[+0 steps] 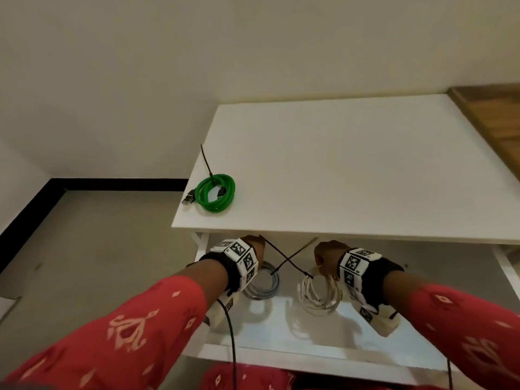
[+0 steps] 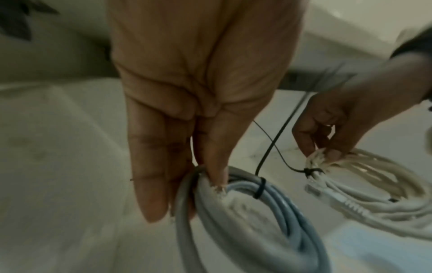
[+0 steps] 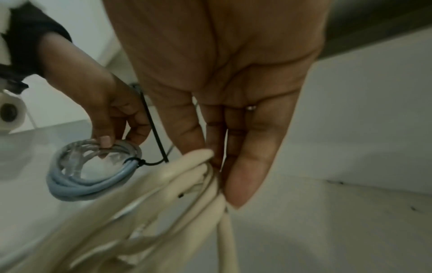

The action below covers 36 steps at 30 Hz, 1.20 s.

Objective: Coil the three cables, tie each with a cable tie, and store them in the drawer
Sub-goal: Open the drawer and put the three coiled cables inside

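Note:
My left hand [image 1: 254,249] pinches a coiled grey-blue cable [image 1: 263,285] [image 2: 245,218] [image 3: 93,177] bound with a black cable tie [image 2: 259,188], held just above the open white drawer [image 1: 281,356]. My right hand [image 1: 326,256] pinches a coiled white cable [image 1: 319,294] [image 3: 163,184] [image 2: 364,184], tied with a black tie as well, over the drawer's right half. The two tie tails cross between my hands. A green coiled cable [image 1: 215,192] with a black tie lies on the white table top [image 1: 351,164], near its left front corner.
The table's front edge [image 1: 337,233] overhangs the back of the drawer, just above my hands. A wooden surface [image 1: 495,114] adjoins the table at the far right. Grey floor and a black skirting lie to the left.

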Motion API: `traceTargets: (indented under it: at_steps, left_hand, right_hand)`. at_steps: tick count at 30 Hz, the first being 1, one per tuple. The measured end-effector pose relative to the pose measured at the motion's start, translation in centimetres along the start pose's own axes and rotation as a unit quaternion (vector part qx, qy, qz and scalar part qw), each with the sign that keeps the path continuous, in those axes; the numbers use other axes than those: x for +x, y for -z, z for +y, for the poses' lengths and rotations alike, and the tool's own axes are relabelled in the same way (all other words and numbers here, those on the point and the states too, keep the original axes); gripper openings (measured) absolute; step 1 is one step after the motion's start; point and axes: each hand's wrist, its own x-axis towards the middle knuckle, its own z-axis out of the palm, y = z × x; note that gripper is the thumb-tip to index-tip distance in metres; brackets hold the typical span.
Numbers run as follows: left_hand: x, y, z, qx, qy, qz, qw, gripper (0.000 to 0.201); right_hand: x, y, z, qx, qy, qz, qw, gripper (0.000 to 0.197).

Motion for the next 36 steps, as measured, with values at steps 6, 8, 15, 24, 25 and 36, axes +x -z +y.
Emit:
traceTargets:
  at_steps: [6,8,15,24,25,36]
  left_hand:
    - [3.1,-4.2,0.0,-0.023,0.012,-0.021,0.999,0.05]
    - [4.0,-5.6,0.4,-0.044,0.012,-0.035,0.998,0.047]
    - [4.9,-8.3,0.8,-0.07,0.026,-0.068,0.995,0.028]
    - [0.7,-1.2,2.6,-0.147,0.012,0.004,0.989,0.045]
    - [-0.5,0.0,3.0,-0.15,0.006,0.013,0.989,0.044]
    - [-12.9,6.5,2.5,-0.169,-0.046,0.142,0.974,0.036]
  right_hand:
    - [5.5,-4.2,1.5,0.052,-0.006,-0.01,0.999,0.024]
    - [6.7,-5.8,1.9,0.062,-0.013,-0.009,0.998,0.03]
    - [7.4,-7.6,2.2,0.066,-0.029,-0.032,0.997,0.038]
    - [0.8,-1.4,-0.4,-0.01,0.025,-0.004,1.0,0.032]
    - [-0.5,-0.6,-1.1,-0.026,0.03,0.006,0.999,0.032]
    - [-10.3,4.6,-7.0,0.104,-0.003,0.09,0.99,0.025]
